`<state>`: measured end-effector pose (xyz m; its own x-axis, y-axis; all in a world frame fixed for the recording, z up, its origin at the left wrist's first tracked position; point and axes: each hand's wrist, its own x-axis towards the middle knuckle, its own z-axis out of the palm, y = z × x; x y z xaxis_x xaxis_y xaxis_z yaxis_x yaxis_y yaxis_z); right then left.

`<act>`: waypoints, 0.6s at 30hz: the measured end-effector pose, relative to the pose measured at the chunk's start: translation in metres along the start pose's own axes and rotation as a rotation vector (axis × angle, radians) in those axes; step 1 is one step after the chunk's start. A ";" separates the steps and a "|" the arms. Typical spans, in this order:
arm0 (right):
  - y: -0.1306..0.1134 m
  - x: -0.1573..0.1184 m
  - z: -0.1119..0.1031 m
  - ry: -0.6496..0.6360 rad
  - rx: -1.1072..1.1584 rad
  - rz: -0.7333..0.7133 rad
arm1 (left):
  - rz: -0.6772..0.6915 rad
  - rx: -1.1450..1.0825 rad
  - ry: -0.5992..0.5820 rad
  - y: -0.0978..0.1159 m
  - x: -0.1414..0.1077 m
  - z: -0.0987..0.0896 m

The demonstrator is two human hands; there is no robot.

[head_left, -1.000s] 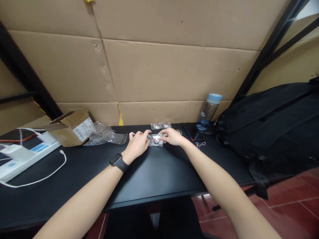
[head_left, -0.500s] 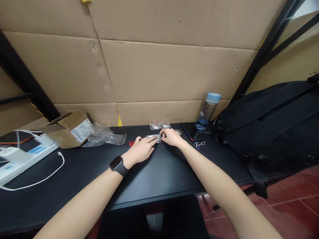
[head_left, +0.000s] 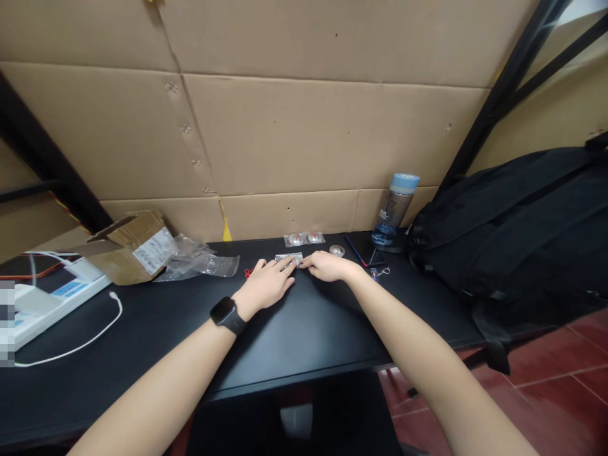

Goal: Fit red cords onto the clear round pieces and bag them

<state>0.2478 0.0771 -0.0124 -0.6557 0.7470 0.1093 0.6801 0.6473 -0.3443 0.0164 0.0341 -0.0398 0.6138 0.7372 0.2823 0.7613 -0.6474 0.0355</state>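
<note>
A small clear plastic packet (head_left: pixel 290 257) lies on the black table (head_left: pixel 294 335), partly hidden by fingers. My left hand (head_left: pixel 266 283) rests on it from the left, fingers apart and fingertips on the plastic; a dark watch is on that wrist. At the packet's right edge, my right hand (head_left: pixel 323 265) is closed, its fingertips bent together; what they pinch, if anything, is too small to tell. Behind the hands lie two round items in clear wrap (head_left: pixel 304 239). A round clear item (head_left: pixel 337 251) sits right of my right hand, and a red item (head_left: pixel 249 272) left of my left hand.
An opened cardboard box (head_left: pixel 133 250), crumpled plastic bags (head_left: pixel 204 261) and a white power strip (head_left: pixel 61 297) with a cable are on the left. To the right are a blue-lidded bottle (head_left: pixel 395 209), a pen (head_left: pixel 356 251), a small keychain (head_left: pixel 380 273) and a black backpack (head_left: pixel 522 234).
My right hand has shifted slightly down, and its fingers have curled more at the packet's edge. The round clear item to its right shows more fully. My left hand stays on the packet.
</note>
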 end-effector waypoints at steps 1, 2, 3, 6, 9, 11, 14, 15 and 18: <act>0.000 -0.001 -0.004 -0.049 0.012 0.001 | -0.005 0.010 -0.001 0.000 0.000 0.000; 0.000 -0.002 -0.008 -0.090 0.025 0.008 | -0.007 0.021 -0.001 0.001 0.001 0.000; 0.000 -0.003 -0.012 -0.118 0.035 0.018 | -0.009 0.031 0.001 0.002 0.001 -0.001; 0.000 -0.007 -0.021 -0.130 0.035 0.038 | -0.009 0.046 0.011 0.003 0.002 0.000; -0.001 -0.008 -0.023 -0.079 -0.022 0.022 | -0.006 0.042 0.014 0.004 0.001 0.001; -0.001 -0.008 -0.020 -0.061 -0.060 -0.002 | -0.002 0.058 0.006 0.005 0.001 0.001; 0.000 -0.006 -0.015 -0.137 -0.084 -0.034 | -0.005 0.117 -0.013 0.005 0.001 0.001; 0.001 -0.006 -0.013 -0.164 -0.087 -0.043 | -0.009 0.135 -0.018 0.005 0.001 0.001; 0.001 -0.005 -0.011 -0.219 -0.088 -0.085 | -0.017 0.167 -0.022 0.005 0.002 0.002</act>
<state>0.2554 0.0752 -0.0026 -0.7606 0.6451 -0.0733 0.6392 0.7243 -0.2586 0.0215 0.0325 -0.0406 0.6037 0.7530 0.2618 0.7945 -0.5952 -0.1203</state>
